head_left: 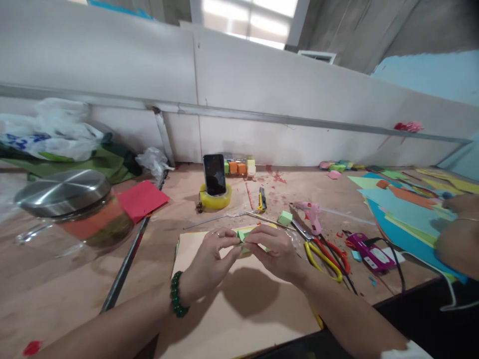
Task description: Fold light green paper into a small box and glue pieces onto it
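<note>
Between the fingertips of both hands is a small piece of folded green paper (242, 235), partly hidden by the fingers. My left hand (214, 259), with a green bead bracelet at the wrist, pinches its left side. From the right, my right hand (275, 251) pinches the other side. Both hands are just above a stack of cream paper sheets (239, 319). A finished-looking light green paper cube (285, 218) sits beyond my right hand, close to a thin wooden stick (262, 218).
Scissors (325, 254), a pink glue gun (311, 214) and a purple device (372, 253) lie on the right, near coloured sheets (404, 209) and another person's arm (460, 239). A phone (214, 174) leans on a tape roll (216, 199). A glass jug (90, 219) stands left.
</note>
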Motion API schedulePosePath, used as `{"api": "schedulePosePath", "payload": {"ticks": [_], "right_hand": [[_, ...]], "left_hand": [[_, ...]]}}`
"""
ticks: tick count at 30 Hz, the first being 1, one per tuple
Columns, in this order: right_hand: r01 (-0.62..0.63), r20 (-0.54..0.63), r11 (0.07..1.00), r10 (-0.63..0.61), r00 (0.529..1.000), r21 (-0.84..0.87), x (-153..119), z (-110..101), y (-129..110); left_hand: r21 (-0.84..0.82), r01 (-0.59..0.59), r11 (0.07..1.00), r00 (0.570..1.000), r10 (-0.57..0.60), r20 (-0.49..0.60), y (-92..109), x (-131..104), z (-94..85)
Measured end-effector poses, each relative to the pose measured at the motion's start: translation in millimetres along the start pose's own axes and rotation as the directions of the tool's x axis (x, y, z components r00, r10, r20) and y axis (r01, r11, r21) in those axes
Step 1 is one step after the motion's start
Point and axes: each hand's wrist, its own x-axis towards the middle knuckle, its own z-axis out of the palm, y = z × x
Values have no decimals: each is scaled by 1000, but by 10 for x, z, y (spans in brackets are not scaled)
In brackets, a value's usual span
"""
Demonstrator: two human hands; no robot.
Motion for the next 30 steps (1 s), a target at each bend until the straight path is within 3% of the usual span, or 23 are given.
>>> {"api": "schedulePosePath", "payload": {"ticks": [4, 8, 11, 14, 17, 21, 25, 27, 30], "right_hand": [[-36, 2, 999, 36, 999, 27, 26, -68, -35], [-15, -34, 1000, 15, 999, 22, 31, -111, -48], [23, -56, 999, -20, 998, 42, 27, -107, -24], [51, -34, 996, -48, 998, 79, 25, -103, 9], [38, 0, 994, -38, 999, 98, 18, -105, 29], [-124, 16, 979, 123, 992, 161, 3, -86, 17], [-377, 77, 882, 371, 925, 283, 4, -59, -1], [-435, 121, 853, 418, 900, 287, 16, -71, 9], [-443, 261, 870, 386, 885, 215, 50, -135, 27]], "left_hand": [[-117, 60, 991, 996, -68, -60, 16, 12, -18], [-252, 254, 934, 959, -276, -59, 56, 36, -60], [-416, 383, 825, 919, -387, 78, 84, 61, -80], [-519, 433, 737, 901, -344, 263, 88, 82, -80], [-563, 423, 710, 905, -303, 299, 66, 92, -72], [-543, 404, 736, 914, -316, 253, 22, 85, -60], [-479, 392, 786, 920, -323, 223, -13, 81, -51], [-412, 356, 839, 934, -305, 186, -29, 88, -55], [-278, 265, 923, 964, -247, 100, -52, 100, -71]]}}
